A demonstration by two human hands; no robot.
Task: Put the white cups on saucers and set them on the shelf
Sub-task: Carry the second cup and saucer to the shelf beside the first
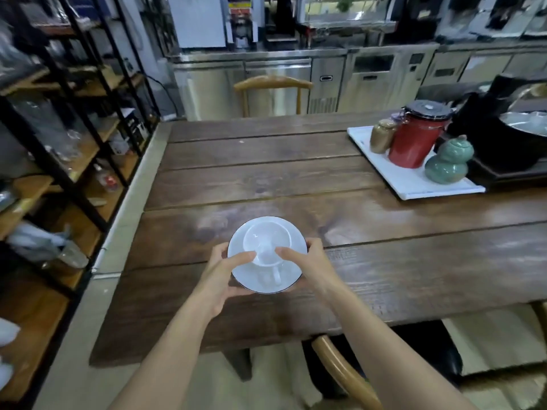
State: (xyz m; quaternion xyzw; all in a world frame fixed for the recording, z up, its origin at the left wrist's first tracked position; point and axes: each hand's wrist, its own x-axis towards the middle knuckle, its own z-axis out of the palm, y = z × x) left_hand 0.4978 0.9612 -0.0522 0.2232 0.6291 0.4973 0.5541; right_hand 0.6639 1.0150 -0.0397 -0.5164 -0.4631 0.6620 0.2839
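A white cup [268,242] stands upright on a white saucer [266,224] with a thin dark rim, its handle turned toward me. Both hands hold the saucer over the near left part of the dark wooden table [296,173]. My left hand [225,270] grips the saucer's left edge with the thumb lying on top near the cup. My right hand [305,261] grips the right edge, thumb also resting on top beside the cup. The black metal shelf [74,137] with wooden boards stands to the left of the table.
A white tray [411,184] at the table's far right carries a red canister [414,140], a green gourd-shaped jar [448,161] and a brown jar [381,137]. Black cookware [503,134] sits beyond it. Wooden chairs [272,84] stand at the far and near sides. The shelf boards hold glassware and bags.
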